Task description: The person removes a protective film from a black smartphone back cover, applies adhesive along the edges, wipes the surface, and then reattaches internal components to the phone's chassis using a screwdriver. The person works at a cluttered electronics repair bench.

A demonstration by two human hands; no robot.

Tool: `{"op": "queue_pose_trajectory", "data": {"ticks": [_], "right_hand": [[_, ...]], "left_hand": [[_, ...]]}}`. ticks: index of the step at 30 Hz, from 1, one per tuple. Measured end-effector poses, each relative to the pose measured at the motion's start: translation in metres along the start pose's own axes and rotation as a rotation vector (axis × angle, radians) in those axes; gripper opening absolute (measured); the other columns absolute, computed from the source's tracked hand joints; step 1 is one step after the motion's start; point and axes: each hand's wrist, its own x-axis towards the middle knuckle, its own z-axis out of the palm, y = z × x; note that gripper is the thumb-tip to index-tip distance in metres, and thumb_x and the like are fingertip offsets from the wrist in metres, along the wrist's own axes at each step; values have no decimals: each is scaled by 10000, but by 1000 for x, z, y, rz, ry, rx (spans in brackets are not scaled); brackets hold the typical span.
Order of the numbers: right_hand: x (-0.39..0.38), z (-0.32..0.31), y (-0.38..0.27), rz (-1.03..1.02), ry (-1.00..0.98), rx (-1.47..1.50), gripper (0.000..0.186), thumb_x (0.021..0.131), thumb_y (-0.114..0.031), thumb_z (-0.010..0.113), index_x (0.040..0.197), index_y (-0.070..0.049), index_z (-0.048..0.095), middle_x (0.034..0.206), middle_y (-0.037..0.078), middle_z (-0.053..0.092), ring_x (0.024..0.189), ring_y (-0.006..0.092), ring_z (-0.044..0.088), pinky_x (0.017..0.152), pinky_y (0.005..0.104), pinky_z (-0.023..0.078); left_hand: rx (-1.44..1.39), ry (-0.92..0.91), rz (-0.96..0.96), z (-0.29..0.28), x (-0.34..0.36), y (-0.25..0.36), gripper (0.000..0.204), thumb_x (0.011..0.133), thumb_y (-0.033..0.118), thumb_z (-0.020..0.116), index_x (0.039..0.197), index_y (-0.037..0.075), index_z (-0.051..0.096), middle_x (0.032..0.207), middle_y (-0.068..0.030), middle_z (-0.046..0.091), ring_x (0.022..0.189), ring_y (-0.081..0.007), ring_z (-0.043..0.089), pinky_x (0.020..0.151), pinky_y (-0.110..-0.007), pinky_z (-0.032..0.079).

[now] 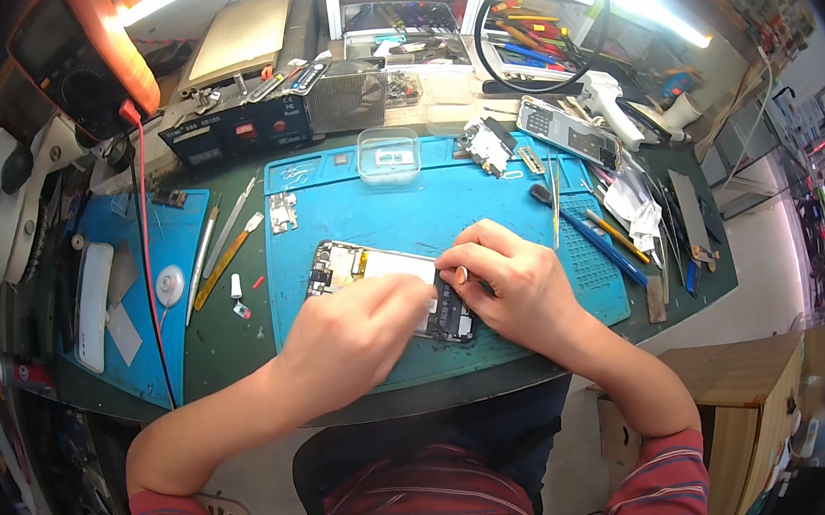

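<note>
Holding pale piece (388,158): box (391,176) beyond phone (390,264)

Small white lettering (289,109) on a black box's front (219,140)

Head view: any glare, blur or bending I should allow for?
In the head view, the lamps glare white; the head view bows the green bench along its front edge; in the head view, fine parts of the opened phone are indistinct.
</note>
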Motion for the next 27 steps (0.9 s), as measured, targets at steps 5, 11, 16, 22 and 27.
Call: {"op": "queue_pose_trajectory", "data": {"ticks": [5,11,16,22,27], "right_hand": [[1,3,2,-62,-17,-112,147,871,-100,743,997,-77,670,946,49,638,734,240,700,604,345,572],[-6,6,3,-177,36,-236,185,853,-115,744,997,-56,643,964,67,624,720,220,696,584,334,558],[-8,7,2,-170,48,-217,210,840,-101,746,1011,-47,637,994,77,631,713,226,692,588,342,559],[-7,8,2,-45,75,-65,109,899,-83,719,972,-52,644,941,78,642,722,273,690,589,364,559],[5,9,3,129,1,63,87,932,-157,727,944,-93,670,889,91,656,713,315,689,609,413,557]], "left_hand": [[-19,86,-166,1,24,-4,270,898,43,731,1162,-5,691,1082,-136,615,866,-317,665,756,-401,557],[-13,5,-94,2,26,-11,231,934,77,707,1153,8,729,1020,-118,625,859,-294,666,747,-394,552],[14,-29,-55,0,27,-11,247,933,63,681,1171,29,735,1032,-112,625,882,-277,665,747,-384,558],[281,-119,21,-2,21,0,407,859,36,641,1264,26,686,1107,-96,619,975,-243,650,770,-354,587],[277,-177,-23,-12,22,8,418,846,44,650,1262,7,677,1074,-88,628,984,-246,654,811,-336,582]]}}
